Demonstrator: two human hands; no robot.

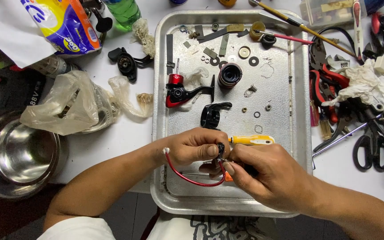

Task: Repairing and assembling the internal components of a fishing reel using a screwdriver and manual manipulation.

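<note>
Over the tray (298, 133), the left hand (192, 146) pinches a small black part (220, 149) with a red wire bail (192, 178), while the right hand's (267, 175) fingers close on it too.

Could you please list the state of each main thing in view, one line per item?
left hand: closed on a small black part, red wire bail looping below
right hand: pinching the same part
small black part: held between both hands
red wire bail: curved, hanging over the tray
metal tray: flat, strewn with loose washers
red reel body: dismantled, lying on its side
yellow screwdriver: lying unused
steel bowl: upright
</note>
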